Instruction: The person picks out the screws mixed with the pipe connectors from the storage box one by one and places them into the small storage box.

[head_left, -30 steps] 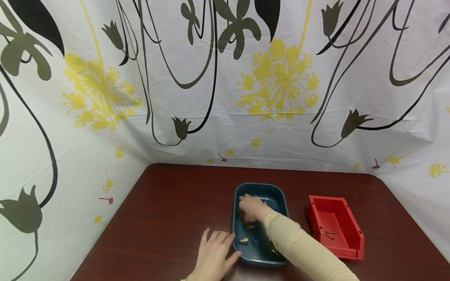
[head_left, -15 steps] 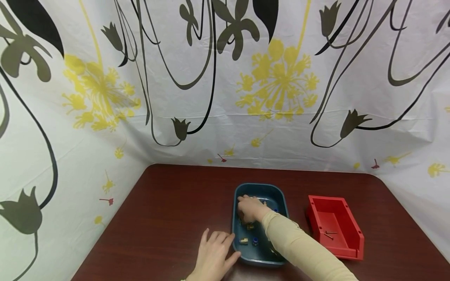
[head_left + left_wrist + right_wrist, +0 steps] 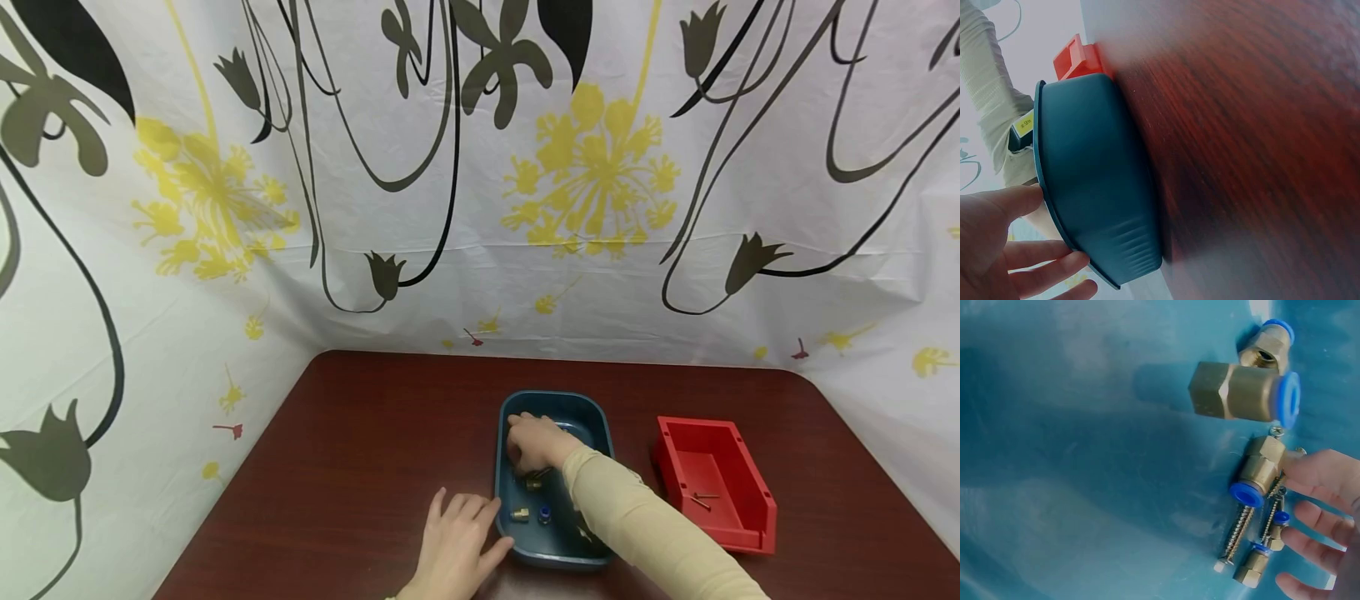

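Floral cloth [image 3: 360, 217] hung behind desk [image 3: 375, 467]. Head view: blue tray [image 3: 555, 556] stood right of desk's middle, red bin [image 3: 697, 467] nearer right edge; right hand [image 3: 536, 443] bent inside tray's left edge. Left wrist: left hand [image 3: 997, 244], spread, touched tray, probably steadying it. Right wrist: fingers [image 3: 1315, 551] spread beside brass fittings [image 3: 1235, 394], screws [image 3: 1239, 531].

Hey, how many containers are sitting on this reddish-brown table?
2: the blue tray, with the right hand inside, and the red bin, to its right.
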The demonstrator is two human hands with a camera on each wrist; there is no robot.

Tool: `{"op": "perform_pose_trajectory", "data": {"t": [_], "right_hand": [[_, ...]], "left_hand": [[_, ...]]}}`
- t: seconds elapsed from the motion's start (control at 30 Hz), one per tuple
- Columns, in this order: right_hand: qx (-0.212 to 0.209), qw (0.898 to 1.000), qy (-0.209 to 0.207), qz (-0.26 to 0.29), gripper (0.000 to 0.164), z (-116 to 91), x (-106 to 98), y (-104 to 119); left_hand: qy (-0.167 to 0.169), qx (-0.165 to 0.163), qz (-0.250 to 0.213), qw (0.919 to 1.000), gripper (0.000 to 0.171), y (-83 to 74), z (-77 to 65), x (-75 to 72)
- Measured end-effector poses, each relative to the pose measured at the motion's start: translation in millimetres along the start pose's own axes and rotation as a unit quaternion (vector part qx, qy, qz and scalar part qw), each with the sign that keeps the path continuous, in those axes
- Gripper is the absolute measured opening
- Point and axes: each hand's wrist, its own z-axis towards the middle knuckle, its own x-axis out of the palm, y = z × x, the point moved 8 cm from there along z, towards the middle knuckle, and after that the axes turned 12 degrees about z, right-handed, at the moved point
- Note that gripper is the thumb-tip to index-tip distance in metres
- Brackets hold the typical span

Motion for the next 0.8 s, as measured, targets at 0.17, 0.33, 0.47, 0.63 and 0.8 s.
{"op": "perform_pose_trajectory", "data": {"t": [0.17,0.33,0.47,0.63,0.8], "right_hand": [[-0.013,1.0,-0.003,0.0,0.02,-2,-7,1],[-0.028,1.0,-0.008,-0.006,0.021,-6,-19,4],[-0.034,0.999,-0.008,-0.007,0.022,-10,-27,5],[-0.032,0.999,-0.003,-0.009,0.024,-13,-34,2],[-0.038,0.999,-0.014,-0.014,0.025,-16,-44,0]], "left_hand": [[-0.01,0.0,0.004,0.9999,0.04,0.0,-0.7,-0.9],[-0.013,-0.002,0.006,0.9999,0.041,-0.3,-0.8,-0.6],[-0.014,-0.003,0.007,0.9999,0.041,-0.6,-0.8,-0.8],[-0.015,-0.001,0.012,0.9998,0.041,-0.8,-0.7,-1.3],[-0.011,-0.005,0.01,0.9999,0.041,-0.1,-0.6,-0.9]]}}
